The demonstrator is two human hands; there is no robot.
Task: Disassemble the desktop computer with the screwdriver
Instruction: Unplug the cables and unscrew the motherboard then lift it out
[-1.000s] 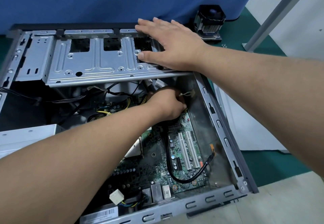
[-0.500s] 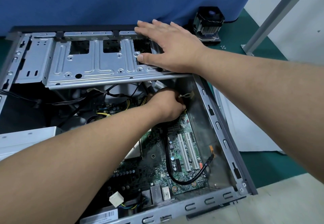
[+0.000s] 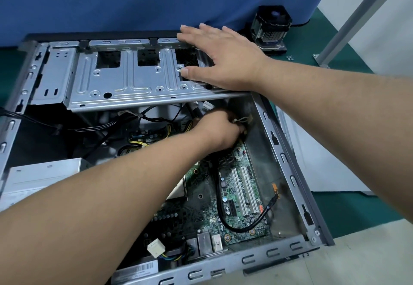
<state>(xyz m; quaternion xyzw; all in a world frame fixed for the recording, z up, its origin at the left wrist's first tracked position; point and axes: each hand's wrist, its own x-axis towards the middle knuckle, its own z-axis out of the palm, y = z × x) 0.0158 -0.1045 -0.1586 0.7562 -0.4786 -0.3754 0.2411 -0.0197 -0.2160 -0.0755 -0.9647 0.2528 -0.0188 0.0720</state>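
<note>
The open desktop computer case (image 3: 288,157) lies on its side with the green motherboard (image 3: 234,195) exposed. My right hand (image 3: 223,59) rests flat, fingers spread, on the right end of the metal drive cage (image 3: 125,79). My left hand (image 3: 220,131) reaches under the cage at the motherboard's far corner, fingers curled around something near a pale cable tie (image 3: 242,120); what it grips is hidden. No screwdriver is in view.
A CPU cooler with fan (image 3: 271,29) stands on the green mat beyond the case, with small screws (image 3: 289,57) beside it. A blue partition (image 3: 134,1) backs the bench. A silver drive (image 3: 40,175) sits at the left. A metal post (image 3: 357,16) rises at right.
Both hands stay in place; the left hand shifts only slightly under the cage. The view has moved a little.
</note>
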